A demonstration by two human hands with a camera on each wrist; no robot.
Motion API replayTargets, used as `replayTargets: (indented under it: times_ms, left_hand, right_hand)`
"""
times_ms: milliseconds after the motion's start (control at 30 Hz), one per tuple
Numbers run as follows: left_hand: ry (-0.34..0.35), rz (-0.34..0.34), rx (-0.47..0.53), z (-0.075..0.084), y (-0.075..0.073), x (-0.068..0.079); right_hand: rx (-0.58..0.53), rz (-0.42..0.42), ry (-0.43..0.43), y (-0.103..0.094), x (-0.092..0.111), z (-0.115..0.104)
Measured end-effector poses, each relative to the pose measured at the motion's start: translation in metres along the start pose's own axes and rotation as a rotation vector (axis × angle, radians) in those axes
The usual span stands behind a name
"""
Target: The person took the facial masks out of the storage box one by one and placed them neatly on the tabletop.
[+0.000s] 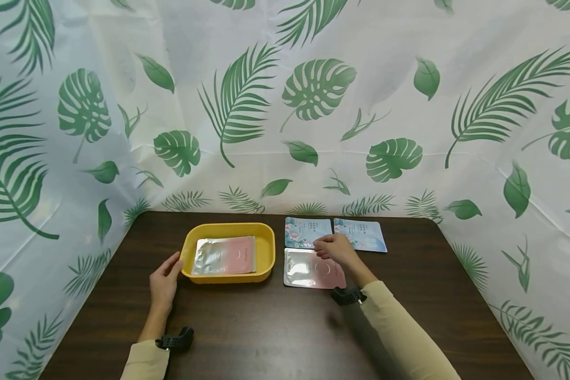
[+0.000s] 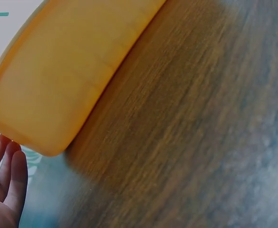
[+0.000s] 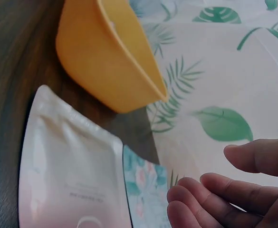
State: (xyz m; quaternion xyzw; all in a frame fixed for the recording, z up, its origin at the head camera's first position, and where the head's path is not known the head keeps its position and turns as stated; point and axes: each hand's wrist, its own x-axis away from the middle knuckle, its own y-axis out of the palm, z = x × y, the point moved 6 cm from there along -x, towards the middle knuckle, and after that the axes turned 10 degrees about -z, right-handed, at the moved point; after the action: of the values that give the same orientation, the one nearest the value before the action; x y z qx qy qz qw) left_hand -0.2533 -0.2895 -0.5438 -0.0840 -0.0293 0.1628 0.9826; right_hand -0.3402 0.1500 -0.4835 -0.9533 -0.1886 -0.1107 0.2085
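Over a dark worktop [image 1: 247,327], the loosely bent fingers [image 3: 243,192] of a person's right hand [image 1: 336,248] stood apart from the thumb and held nothing, a relaxed spread that suggested a light touch rather than a firm grip. At far left, the nearly straight fingers of the left hand [image 1: 163,282] lay close together, touching the end of a yellow tray [image 1: 228,279] without clamping it, apparently to steady it. Inside the tray a pink-and-silver packet [image 1: 225,256] lay flat; whether others were stacked beneath could not be told. A second pink packet [image 1: 304,272] lay beside the tray, partly below the right hand, with a floral blue packet [image 1: 309,227] just behind it and another blue packet [image 1: 366,235] to the right. Their flat, separate layout seemed chosen to leave each within easy reach. Black bands circled both wrists below pale sleeves [image 1: 404,332], and a leaf-print cloth [image 1: 385,105] hung behind the worktop.
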Motion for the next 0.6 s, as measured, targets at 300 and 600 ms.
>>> replayTargets:
  times_ms: [300, 600]
  left_hand:
    - [0.013, -0.018, 0.003, -0.002, 0.001, -0.001]
    - [0.054, -0.006, 0.030, -0.004, 0.003, -0.001]
  right_hand:
    - [-0.038, -0.028, -0.017, 0.011, -0.009, -0.025]
    - [-0.061, -0.058, -0.013, 0.022, -0.020, -0.044]
